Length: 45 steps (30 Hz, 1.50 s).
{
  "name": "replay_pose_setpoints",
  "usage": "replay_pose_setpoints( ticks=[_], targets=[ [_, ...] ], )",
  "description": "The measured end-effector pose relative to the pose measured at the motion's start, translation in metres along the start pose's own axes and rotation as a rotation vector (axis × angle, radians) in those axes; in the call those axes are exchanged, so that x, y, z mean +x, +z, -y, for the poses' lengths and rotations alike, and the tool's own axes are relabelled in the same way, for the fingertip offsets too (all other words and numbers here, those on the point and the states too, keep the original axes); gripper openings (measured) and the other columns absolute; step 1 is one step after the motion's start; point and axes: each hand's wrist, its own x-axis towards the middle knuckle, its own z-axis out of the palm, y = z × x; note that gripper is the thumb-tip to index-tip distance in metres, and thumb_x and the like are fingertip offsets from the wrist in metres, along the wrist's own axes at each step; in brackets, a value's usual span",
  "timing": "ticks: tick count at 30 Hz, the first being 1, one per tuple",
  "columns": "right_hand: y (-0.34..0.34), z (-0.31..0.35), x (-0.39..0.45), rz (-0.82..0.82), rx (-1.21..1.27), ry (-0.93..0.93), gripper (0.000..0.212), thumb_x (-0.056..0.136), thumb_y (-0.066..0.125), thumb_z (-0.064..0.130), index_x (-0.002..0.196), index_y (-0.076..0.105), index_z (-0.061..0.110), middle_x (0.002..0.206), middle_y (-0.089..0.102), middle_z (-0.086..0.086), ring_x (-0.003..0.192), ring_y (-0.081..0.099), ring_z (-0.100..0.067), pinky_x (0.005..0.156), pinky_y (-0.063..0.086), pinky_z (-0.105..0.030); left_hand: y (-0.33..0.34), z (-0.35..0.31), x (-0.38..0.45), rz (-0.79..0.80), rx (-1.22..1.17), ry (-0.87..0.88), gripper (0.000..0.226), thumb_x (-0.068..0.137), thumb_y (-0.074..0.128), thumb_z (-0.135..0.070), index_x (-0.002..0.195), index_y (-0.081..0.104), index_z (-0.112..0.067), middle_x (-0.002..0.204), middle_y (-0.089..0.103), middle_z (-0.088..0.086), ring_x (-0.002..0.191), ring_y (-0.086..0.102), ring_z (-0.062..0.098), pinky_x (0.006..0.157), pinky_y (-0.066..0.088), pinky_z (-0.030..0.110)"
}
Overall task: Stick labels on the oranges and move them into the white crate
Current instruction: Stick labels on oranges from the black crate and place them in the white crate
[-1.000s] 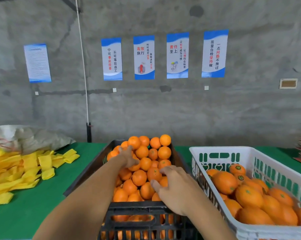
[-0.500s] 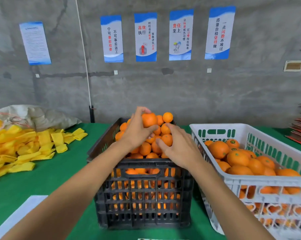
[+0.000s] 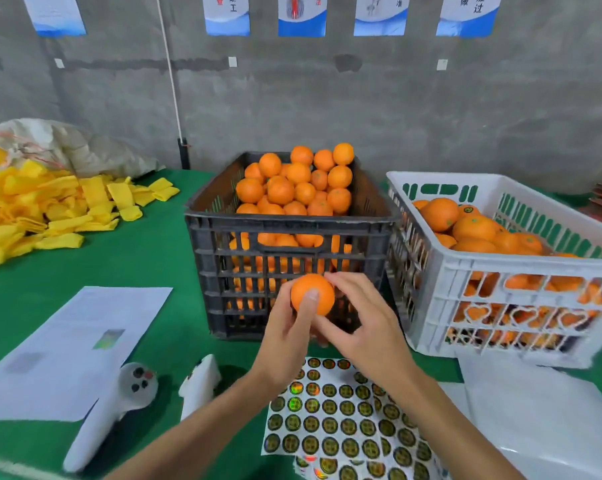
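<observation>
You hold 1 round orange fruit (image 3: 312,294) up in front of the near wall of the black slatted plastic crate (image 3: 289,271), above the green table cloth (image 3: 147,258). Your left hand (image 3: 287,336) grips it from below and from the side, with the thumb pressed across its front. Your right hand (image 3: 363,327) curls around its right side, fingertips touching the top edge of the fruit. No label shows on the face turned toward you.

The black crate is heaped with more oranges (image 3: 294,183). Just beside it on the right stands the white perforated plastic crate (image 3: 500,282), partly filled with oranges, some of them showing small dark stickers. Under your wrists lies a white sheet of round dark-and-gold sticker labels (image 3: 330,420). To the left lie a printed white paper (image 3: 74,344), 2 white handheld controllers (image 3: 133,400) and a pile of yellow foam sleeves (image 3: 50,209).
</observation>
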Motion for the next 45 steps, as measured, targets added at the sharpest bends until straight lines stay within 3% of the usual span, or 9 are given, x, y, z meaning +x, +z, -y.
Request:
replay_pose_setpoints(
  ticks=[3,6,10,13,17,24,30,40,45],
  targets=[
    [0.020,-0.030,-0.029,0.156,0.004,0.135,0.037,0.099,0.067,0.037,0.133,0.065,0.023,0.129,0.061,0.017,0.121,0.057,-0.003,0.104,0.049,-0.034,-0.003,0.037,-0.020,-0.102,-0.034,-0.257,0.052,0.094,0.055,-0.062,0.124,0.056,-0.019,0.081,0.061,0.007,0.062,0.060,0.018,0.061,0.052,0.024],
    [0.036,-0.053,-0.047,0.330,-0.143,0.094,0.029,0.103,0.058,0.032,0.128,0.069,0.022,0.125,0.063,0.016,0.118,0.054,-0.003,0.102,0.047,-0.035,-0.011,0.059,-0.027,-0.187,0.031,-0.339,0.049,0.098,0.050,-0.063,0.118,0.056,-0.019,0.071,0.056,0.001,0.056,0.054,0.013,0.055,0.045,0.019],
    [0.045,-0.060,-0.057,0.543,-0.243,0.053,0.047,0.102,0.045,0.053,0.138,0.062,0.027,0.139,0.051,0.021,0.115,0.042,0.003,0.106,0.041,-0.031,-0.010,0.066,-0.026,-0.213,0.064,-0.354,0.047,0.093,0.050,-0.069,0.113,0.059,-0.029,0.071,0.057,-0.004,0.060,0.054,0.012,0.057,0.046,0.018],
    [0.047,-0.061,-0.059,0.596,-0.307,0.083,0.070,0.095,0.036,0.074,0.147,0.053,0.030,0.153,0.037,0.021,0.129,0.035,-0.002,0.112,0.031,-0.027,-0.009,0.068,-0.025,-0.218,0.048,-0.346,0.039,0.089,0.049,-0.070,0.107,0.062,-0.037,0.070,0.055,-0.003,0.058,0.051,0.013,0.055,0.044,0.018],
    [0.045,-0.061,-0.054,0.625,-0.336,0.070,0.078,0.092,0.038,0.080,0.149,0.054,0.029,0.156,0.038,0.020,0.136,0.032,-0.003,0.114,0.023,-0.024,-0.014,0.070,-0.022,-0.247,0.017,-0.396,0.046,0.093,0.045,-0.066,0.114,0.058,-0.028,0.069,0.051,0.003,0.058,0.049,0.015,0.055,0.043,0.020],
    [0.045,-0.059,-0.047,0.609,-0.316,0.041,0.054,0.099,0.051,0.063,0.133,0.070,0.025,0.146,0.055,0.014,0.126,0.046,-0.012,0.107,0.034,-0.030,-0.014,0.073,-0.022,-0.259,0.021,-0.393,0.035,0.109,0.038,-0.051,0.118,0.056,-0.023,0.064,0.054,0.002,0.060,0.050,0.015,0.061,0.043,0.026],
    [0.043,-0.058,-0.054,0.647,-0.305,0.092,0.079,0.086,0.037,0.086,0.135,0.067,0.031,0.149,0.046,0.025,0.126,0.036,0.000,0.108,0.029,-0.024,-0.012,0.065,-0.021,-0.260,-0.020,-0.387,0.035,0.109,0.038,-0.046,0.122,0.055,-0.018,0.065,0.052,0.005,0.054,0.051,0.013,0.053,0.043,0.019],
    [0.047,-0.052,-0.054,0.574,-0.284,0.108,0.044,0.100,0.055,0.055,0.129,0.072,0.026,0.142,0.058,0.017,0.120,0.045,-0.009,0.102,0.037,-0.024,-0.014,0.061,-0.027,-0.232,-0.061,-0.355,0.034,0.111,0.036,-0.044,0.122,0.053,-0.018,0.067,0.055,0.004,0.060,0.052,0.019,0.061,0.042,0.031],
    [0.049,-0.048,-0.059,0.492,-0.295,0.041,0.031,0.103,0.058,0.039,0.115,0.080,0.020,0.127,0.070,0.012,0.109,0.056,-0.013,0.094,0.049,-0.030,-0.016,0.058,-0.026,-0.248,-0.035,-0.371,0.036,0.111,0.036,-0.045,0.120,0.053,-0.014,0.076,0.056,0.011,0.058,0.054,0.017,0.055,0.046,0.022]
  ],
)
